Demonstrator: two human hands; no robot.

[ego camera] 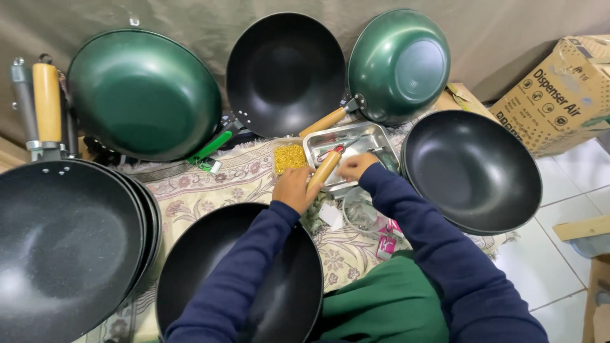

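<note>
fingers [298,181] of the left hand [293,188] curl closed round a wooden handle [324,170] over the steel tray's [376,134] near edge. the right hand [356,166] reaches into that tray, its grip hidden; the near black wok [203,254] has no handle fitted yet.

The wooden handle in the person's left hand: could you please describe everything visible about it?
The wooden handle is a light, rounded, yellowish-brown stick lying aslant over the near edge of the metal tray. The left hand grips its lower end; its upper end carries a small red-and-metal fitting, near the right hand.
</note>
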